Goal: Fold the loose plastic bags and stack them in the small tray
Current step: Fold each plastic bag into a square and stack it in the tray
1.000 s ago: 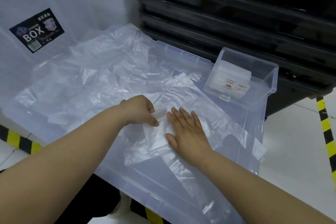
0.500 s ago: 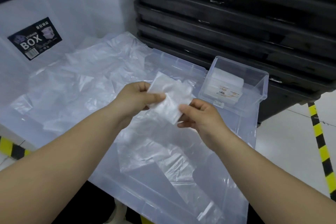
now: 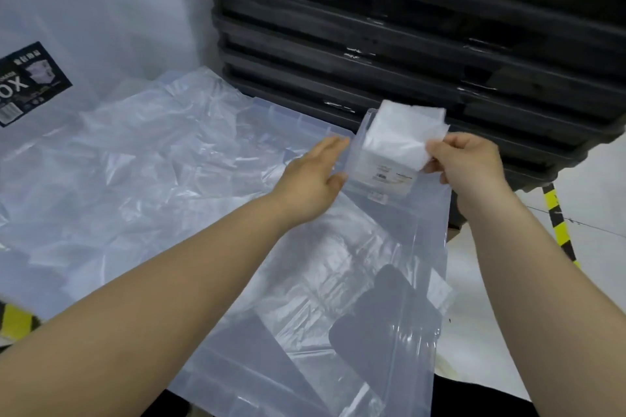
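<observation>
A folded square of clear plastic bag (image 3: 403, 134) hangs over the small clear tray (image 3: 382, 186), pinched at its right corner by my right hand (image 3: 467, 162). The tray stands at the far right of a translucent lid and holds a white stack with a label on its front. My left hand (image 3: 315, 176) lies against the tray's left wall, its fingers straight and its thumb on the front corner. Several loose, crumpled clear bags (image 3: 142, 162) are spread over the lid to the left, and one flatter bag (image 3: 342, 264) lies between my forearms.
Black stacked crates (image 3: 406, 37) stand right behind the tray. A large translucent storage box with a black "BOX" label (image 3: 30, 85) stands at the back left. Yellow-black floor tape (image 3: 559, 223) runs at the right, beyond the lid's edge (image 3: 440, 281).
The folded bag went from being pressed flat on the lid to being lifted in both hands, then carried right over the tray. My left hand let it go and moved to the tray's side.
</observation>
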A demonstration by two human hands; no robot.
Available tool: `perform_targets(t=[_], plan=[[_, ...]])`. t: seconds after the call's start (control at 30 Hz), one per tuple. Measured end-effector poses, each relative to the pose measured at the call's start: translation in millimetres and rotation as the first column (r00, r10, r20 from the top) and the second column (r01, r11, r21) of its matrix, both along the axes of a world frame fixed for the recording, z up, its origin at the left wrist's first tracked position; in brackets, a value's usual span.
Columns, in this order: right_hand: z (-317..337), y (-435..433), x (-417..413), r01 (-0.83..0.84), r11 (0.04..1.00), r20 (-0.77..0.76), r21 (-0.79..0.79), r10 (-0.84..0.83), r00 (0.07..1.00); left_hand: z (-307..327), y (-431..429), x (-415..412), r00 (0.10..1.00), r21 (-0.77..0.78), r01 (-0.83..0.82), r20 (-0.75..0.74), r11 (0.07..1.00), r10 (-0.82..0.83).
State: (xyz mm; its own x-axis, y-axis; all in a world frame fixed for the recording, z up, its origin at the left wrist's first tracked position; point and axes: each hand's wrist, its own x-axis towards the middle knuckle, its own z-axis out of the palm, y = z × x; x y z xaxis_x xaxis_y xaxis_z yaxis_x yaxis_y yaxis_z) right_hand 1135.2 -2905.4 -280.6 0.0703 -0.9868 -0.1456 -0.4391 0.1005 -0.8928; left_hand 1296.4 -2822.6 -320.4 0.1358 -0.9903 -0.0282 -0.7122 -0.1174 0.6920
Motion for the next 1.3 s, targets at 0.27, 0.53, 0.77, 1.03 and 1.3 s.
perform_targets(t=[0.27, 0.53, 0.77, 1.03, 1.3], plan=[[0.1, -35.4, -6.9, -0.032, 0.997, -0.256, -0.074, 0.012, 0.967, -12.5, -20.2, -4.7, 0.965, 0.089, 0.097, 0.236, 0.991, -0.115], [6.9, -46.7, 8.1, -0.185, 0.979, -0.446, 0.082, 0.202, 0.872, -14.8, -18.1, -5.3, 0.986, 0.114, 0.101, 0.121, 0.988, -0.115], [-0.9, -57.7, 11.0, -0.290, 0.957, -0.577, 0.015, 0.245, 0.779, -17.2, -20.8, -3.3, 0.988, 0.094, 0.109, 0.097, 0.990, -0.118], [-20.2, -60.2, 7.1, -0.423, 0.901, -0.632, -0.093, 0.275, 0.725, -18.8, -19.4, -4.2, 0.990, 0.092, 0.105, 0.082, 0.990, -0.112], [-16.1, -56.9, 5.4, -0.587, 0.798, -0.944, -0.139, 0.072, 0.321, -16.8, -19.2, -2.8, 0.991, 0.116, 0.110, 0.059, 0.987, -0.118]])
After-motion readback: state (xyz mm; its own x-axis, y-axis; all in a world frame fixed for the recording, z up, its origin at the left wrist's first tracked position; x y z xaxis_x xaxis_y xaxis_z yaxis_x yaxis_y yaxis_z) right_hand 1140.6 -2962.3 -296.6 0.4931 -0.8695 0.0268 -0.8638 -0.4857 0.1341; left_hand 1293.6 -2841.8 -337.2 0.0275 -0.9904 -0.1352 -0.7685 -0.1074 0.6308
